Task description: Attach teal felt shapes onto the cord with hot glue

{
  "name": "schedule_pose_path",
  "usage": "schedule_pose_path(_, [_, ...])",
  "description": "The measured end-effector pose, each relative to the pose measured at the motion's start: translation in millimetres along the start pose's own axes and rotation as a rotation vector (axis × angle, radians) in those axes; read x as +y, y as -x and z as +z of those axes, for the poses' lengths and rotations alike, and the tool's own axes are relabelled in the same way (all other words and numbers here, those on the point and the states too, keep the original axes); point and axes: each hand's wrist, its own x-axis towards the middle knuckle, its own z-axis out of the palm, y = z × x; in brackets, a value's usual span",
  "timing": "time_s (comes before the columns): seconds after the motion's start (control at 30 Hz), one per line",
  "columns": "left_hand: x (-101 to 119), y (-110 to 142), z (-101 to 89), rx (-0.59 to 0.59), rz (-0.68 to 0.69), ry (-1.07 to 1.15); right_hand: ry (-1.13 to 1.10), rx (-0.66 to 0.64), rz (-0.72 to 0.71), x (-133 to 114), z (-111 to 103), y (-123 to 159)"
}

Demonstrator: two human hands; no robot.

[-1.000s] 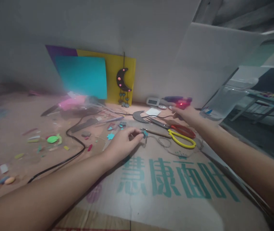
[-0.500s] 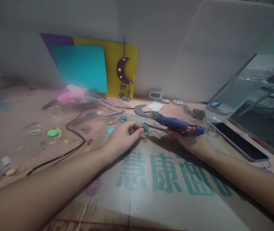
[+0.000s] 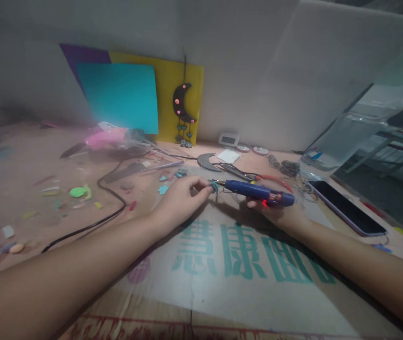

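Teal piece [image 3: 214, 187] sat pinched in the fingertips of your left hand [image 3: 176, 200], a thin strand [image 3: 217, 196] dangling below. Your right hand [image 3: 284, 215] grasped the blue glue gun [image 3: 251, 190], its metal tip just beside that pinch. Risk, as judged: any wobble could have burned your left fingertips, were the tip hot. Beyond the pinch lay a grey crescent [image 3: 206, 162]; scissors [image 3: 275, 178] behind the gun grip could have fouled a hasty withdrawal.
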Motion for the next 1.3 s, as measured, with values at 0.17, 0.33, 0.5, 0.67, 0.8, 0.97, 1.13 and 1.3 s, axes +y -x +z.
schedule_pose_path(0.17, [-0.6,0.3,0.5,-0.006,0.009,0.002,0.074,0.009,-0.023,3.0,1.0,1.0])
schedule_pose_path(0.33, [-1.1,0.2,0.7,0.0,0.017,0.0,0.09,0.006,-0.107,6.0,0.9,-0.7])
schedule_pose_path(0.5, [-1.6,0.3,0.2,-0.006,0.031,-0.002,0.121,-0.014,-0.106,10.8,1.3,-0.5])
schedule_pose_path(0.67, [-1.2,0.8,0.3,-0.01,0.021,-0.006,0.139,-0.03,-0.049,11.3,0.6,0.9])
schedule_pose_path(0.8, [0.5,1.0,-0.2,-0.005,0.013,-0.011,0.172,-0.021,-0.05,7.7,-0.2,1.3])
schedule_pose_path(0.97, [1.5,0.9,-0.9,0.0,0.023,-0.012,0.189,0.005,-0.052,7.2,0.3,0.9])
schedule_pose_path(1.13, [1.7,1.3,-0.3,0.001,0.039,-0.012,0.11,-0.045,-0.04,11.4,1.3,0.9])
schedule_pose_path(1.3, [1.8,1.7,-0.2,0.0,0.054,-0.029,0.1,-0.03,-0.041,9.7,1.2,0.9])
